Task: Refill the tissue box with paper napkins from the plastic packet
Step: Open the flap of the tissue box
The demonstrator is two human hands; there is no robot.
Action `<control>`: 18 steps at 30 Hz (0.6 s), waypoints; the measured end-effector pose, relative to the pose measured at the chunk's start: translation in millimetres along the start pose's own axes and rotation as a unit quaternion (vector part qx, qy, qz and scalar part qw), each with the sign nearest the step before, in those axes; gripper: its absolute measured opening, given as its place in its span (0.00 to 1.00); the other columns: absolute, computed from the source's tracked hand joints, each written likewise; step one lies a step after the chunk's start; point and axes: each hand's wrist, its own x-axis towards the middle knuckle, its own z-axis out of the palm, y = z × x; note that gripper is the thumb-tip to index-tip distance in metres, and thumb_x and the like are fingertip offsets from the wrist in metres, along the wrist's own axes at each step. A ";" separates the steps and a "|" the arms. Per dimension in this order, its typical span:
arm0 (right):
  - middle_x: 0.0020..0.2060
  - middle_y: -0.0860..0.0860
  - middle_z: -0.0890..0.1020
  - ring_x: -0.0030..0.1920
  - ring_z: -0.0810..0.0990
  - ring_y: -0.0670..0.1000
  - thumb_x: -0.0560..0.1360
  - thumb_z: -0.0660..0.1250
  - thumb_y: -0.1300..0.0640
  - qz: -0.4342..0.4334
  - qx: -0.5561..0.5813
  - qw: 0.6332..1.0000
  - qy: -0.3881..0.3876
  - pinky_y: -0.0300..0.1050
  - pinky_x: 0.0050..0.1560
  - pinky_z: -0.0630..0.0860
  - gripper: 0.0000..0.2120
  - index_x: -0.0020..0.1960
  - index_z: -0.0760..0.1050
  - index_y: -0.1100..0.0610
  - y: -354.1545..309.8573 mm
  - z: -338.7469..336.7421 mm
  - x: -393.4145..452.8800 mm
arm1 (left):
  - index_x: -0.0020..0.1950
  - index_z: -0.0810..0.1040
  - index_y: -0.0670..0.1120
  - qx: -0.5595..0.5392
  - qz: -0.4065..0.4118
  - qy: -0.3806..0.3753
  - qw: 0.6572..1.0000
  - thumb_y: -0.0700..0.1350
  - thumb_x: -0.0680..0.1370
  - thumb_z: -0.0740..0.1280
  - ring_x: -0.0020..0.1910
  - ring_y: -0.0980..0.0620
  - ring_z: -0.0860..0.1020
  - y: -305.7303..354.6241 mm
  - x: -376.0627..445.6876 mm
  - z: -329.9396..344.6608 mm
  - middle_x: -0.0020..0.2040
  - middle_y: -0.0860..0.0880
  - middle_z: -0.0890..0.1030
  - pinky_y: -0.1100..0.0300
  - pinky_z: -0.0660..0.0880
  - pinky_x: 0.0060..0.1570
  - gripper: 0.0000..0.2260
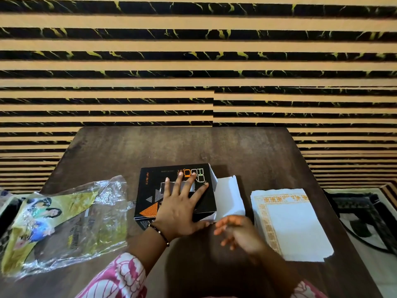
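On the brown table [129,147], left hand [180,209] lies spread on the tissue box [150,190]; blurred right hand [236,231] seems open, empty.

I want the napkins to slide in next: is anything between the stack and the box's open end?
Nothing visible lies between the napkin stack and the tissue box. The white end flap is folded open toward the stack. The right hand hovers blurred near that end.
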 end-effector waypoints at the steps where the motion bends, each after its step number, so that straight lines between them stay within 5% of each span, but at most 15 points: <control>1: 0.42 0.51 0.84 0.29 0.78 0.46 0.77 0.58 0.65 -0.006 0.005 0.999 0.039 0.37 0.27 0.70 0.13 0.43 0.77 0.52 -4.9 -4.6 3.5 | 0.74 0.42 0.60 0.000 0.000 0.001 1.000 0.76 0.66 0.52 0.75 0.38 0.39 -0.2 0.4 0.1 0.78 0.47 0.44 0.34 0.37 0.70 0.43; 3: 0.44 0.49 0.83 0.34 0.78 0.48 0.78 0.58 0.64 -0.028 0.012 0.996 0.086 0.38 0.31 0.70 0.13 0.45 0.78 0.51 -19.6 -10.0 13.8 | 0.74 0.41 0.60 -0.003 0.004 0.000 1.000 0.76 0.66 0.52 0.75 0.38 0.39 -0.4 0.5 0.9 0.78 0.46 0.44 0.34 0.36 0.70 0.43; 6: 0.45 0.45 0.80 0.41 0.78 0.45 0.79 0.58 0.63 -0.046 0.013 0.998 0.047 0.39 0.38 0.71 0.11 0.52 0.77 0.51 -46.7 -12.5 31.0 | 0.74 0.41 0.60 -0.006 0.011 -0.005 1.000 0.76 0.66 0.53 0.75 0.39 0.38 -0.7 0.5 0.6 0.78 0.46 0.43 0.36 0.35 0.70 0.43; 12: 0.52 0.53 0.80 0.45 0.77 0.51 0.78 0.60 0.59 -0.004 0.092 0.993 0.070 0.44 0.43 0.71 0.09 0.55 0.76 0.56 -79.2 -29.2 73.5 | 0.75 0.43 0.60 -0.025 0.017 0.001 1.000 0.75 0.66 0.54 0.75 0.39 0.37 -2.1 -0.7 -1.4 0.78 0.46 0.45 0.37 0.35 0.71 0.43; 18: 0.58 0.50 0.73 0.60 0.71 0.52 0.80 0.52 0.44 -0.019 0.092 0.993 0.074 0.50 0.56 0.70 0.22 0.66 0.71 0.54 -105.1 -13.3 94.6 | 0.74 0.41 0.60 -0.030 0.018 -0.010 0.999 0.75 0.66 0.52 0.75 0.40 0.34 -1.2 -1.9 -4.8 0.78 0.47 0.41 0.37 0.34 0.71 0.42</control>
